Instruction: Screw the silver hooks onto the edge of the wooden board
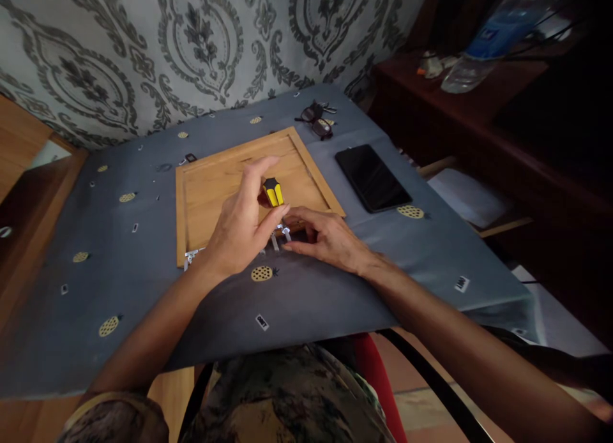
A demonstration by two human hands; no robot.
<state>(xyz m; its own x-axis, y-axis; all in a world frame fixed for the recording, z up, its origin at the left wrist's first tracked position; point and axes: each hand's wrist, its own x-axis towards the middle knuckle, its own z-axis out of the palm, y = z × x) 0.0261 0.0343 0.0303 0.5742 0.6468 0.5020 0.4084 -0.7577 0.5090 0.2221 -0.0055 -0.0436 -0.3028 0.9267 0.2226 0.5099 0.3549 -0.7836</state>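
Note:
A framed wooden panel (pixel 220 194), like a small cabinet door, lies flat on the cloth-covered table. My left hand (pixel 239 219) is over its near part, thumb and fingers around a screwdriver (pixel 273 193) with a yellow and black handle. The index finger stretches out beyond the handle. The screwdriver's tip is hidden; its shaft points down toward a metal hinge (pixel 286 233) at the panel's near edge. Fingers curled, my right hand (pixel 330 239) holds this hinge between thumb and fingertips. A second metal hinge (pixel 190 258) sits at the panel's near left corner, partly behind my left wrist.
Right of the panel lies a black phone (pixel 372 177). Glasses (pixel 316 120) and keys (pixel 327 108) rest farther back on the blue-grey tablecloth (pixel 143 302). A plastic water bottle (pixel 488 47) stands on a dark red wooden surface (pixel 507 85) at the right. A patterned curtain hangs behind.

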